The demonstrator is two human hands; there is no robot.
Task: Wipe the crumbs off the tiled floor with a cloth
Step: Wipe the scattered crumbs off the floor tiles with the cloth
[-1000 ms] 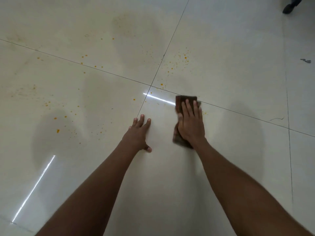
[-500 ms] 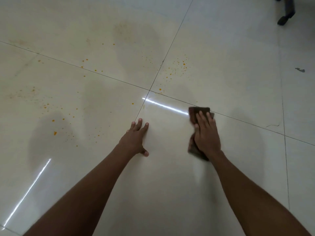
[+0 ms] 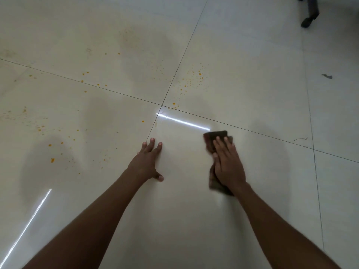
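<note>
**Rt hand flat on cloth, crumbs off to the left and ahead**

Head view: rt hand (image 3: 227, 164) lies palm-down on a dark brown cloth (image 3: 216, 135), fingers straight and close together, pressing it to the tiled floor (image 3: 242, 84). Not a pinch; the hand is flat on top. Cloth sticks out beyond the fingertips at the far end and past the wrist at the near end; its edges look a bit blurred. Cloth sits on the near-right tile, just below the grout line (image 3: 252, 131) that runs diagonally across the frame, and near the end of a bright light streak (image 3: 182, 122) reflected in the glossy tile.

Lt hand (image 3: 148, 162) is planted palm-down on the bare floor, fingers spread a little and thumb out to the side, holding nothing. Fingertips are just right of the grout line running toward the camera, near the 4-tile junction. The two hands are apart, w/ clean-looking tile between them.

Orange crumbs (image 3: 191, 79) are scattered on the far-right tile just past the junction, well ahead of the cloth. More orange specks (image 3: 52, 159) dot the left tiles, beside the lt forearm and further out.

Top right: a dark chair caster (image 3: 307, 21) and a small grey floor mark (image 3: 327, 76), both well away from the hands.
</note>
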